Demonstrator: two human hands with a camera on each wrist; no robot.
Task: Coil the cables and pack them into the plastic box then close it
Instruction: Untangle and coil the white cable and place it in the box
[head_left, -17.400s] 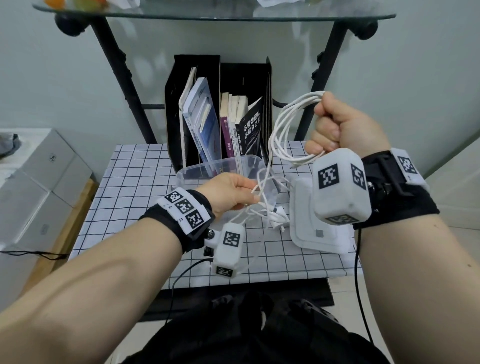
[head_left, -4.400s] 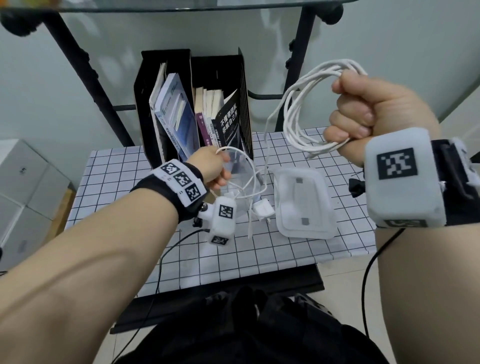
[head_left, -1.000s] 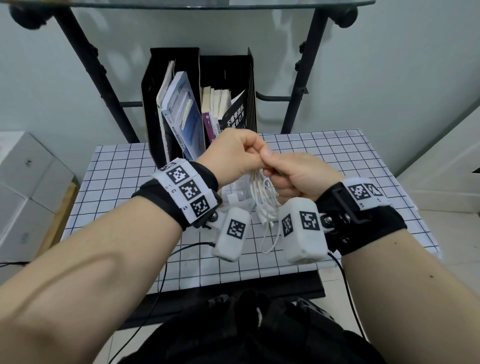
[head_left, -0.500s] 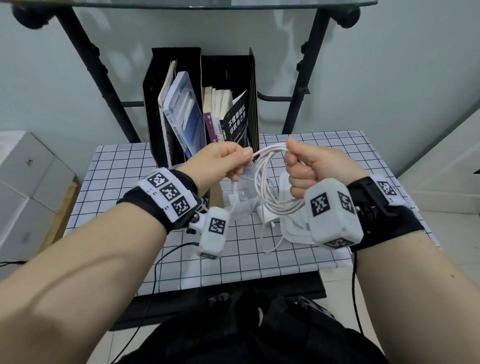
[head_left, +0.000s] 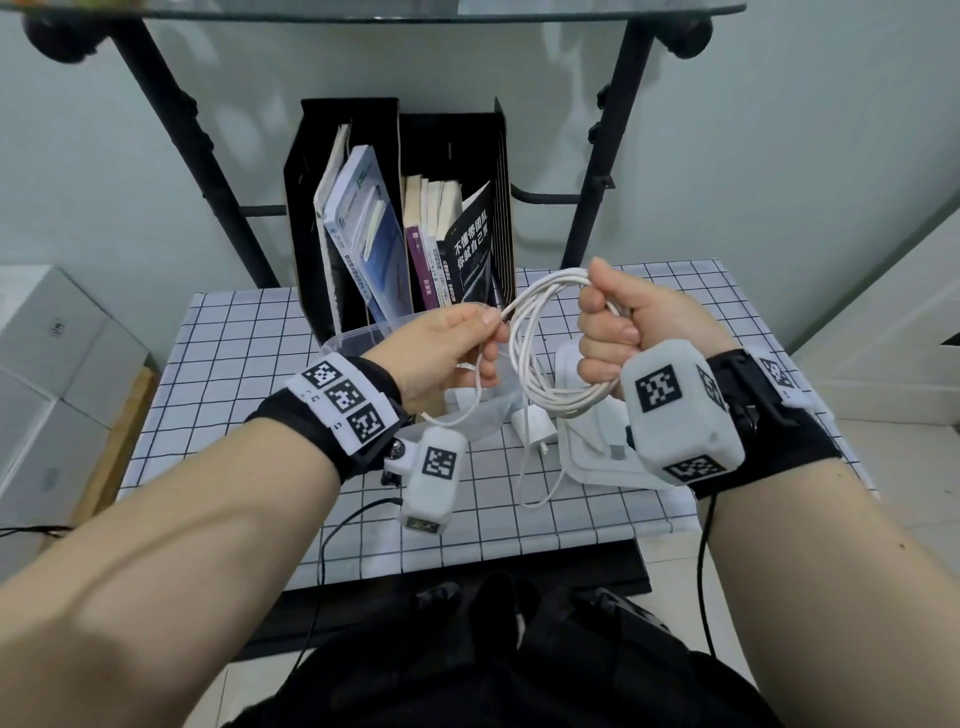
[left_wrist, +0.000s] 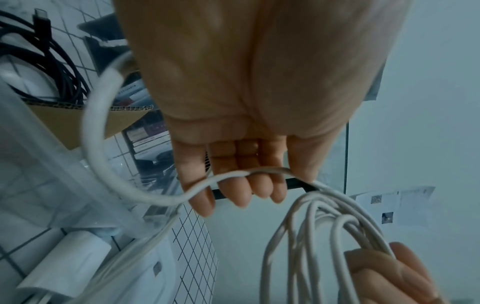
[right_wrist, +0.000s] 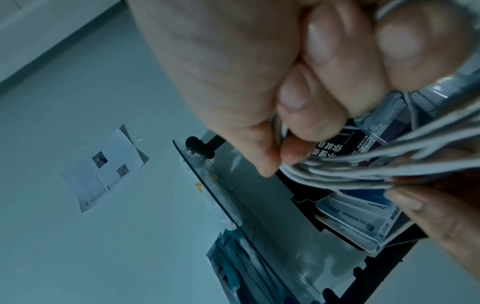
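Note:
My right hand (head_left: 610, 332) is a fist round several loops of the white cable (head_left: 524, 364), held above the table; the same coil (right_wrist: 384, 168) shows in the right wrist view. My left hand (head_left: 467, 343) pinches the cable's loose strand (left_wrist: 233, 174) just left of the coil. The strand hangs down to a white charger plug (head_left: 532, 428) on the table. The clear plastic box (head_left: 358, 338) stands under my left hand, and a black cable (left_wrist: 49, 61) lies inside it. The box's white lid (head_left: 587, 457) lies flat below my right hand.
A black file holder (head_left: 400, 208) full of books stands at the back of the checked table (head_left: 234, 364). Black shelf legs (head_left: 602, 156) rise behind it under a glass shelf (head_left: 363, 10). White boxes (head_left: 47, 364) sit to the left of the table.
A second ago both hands were pressed together low over the cable. They have since drawn apart, the right hand lifting the coil while the left draws the loose strand leftward.

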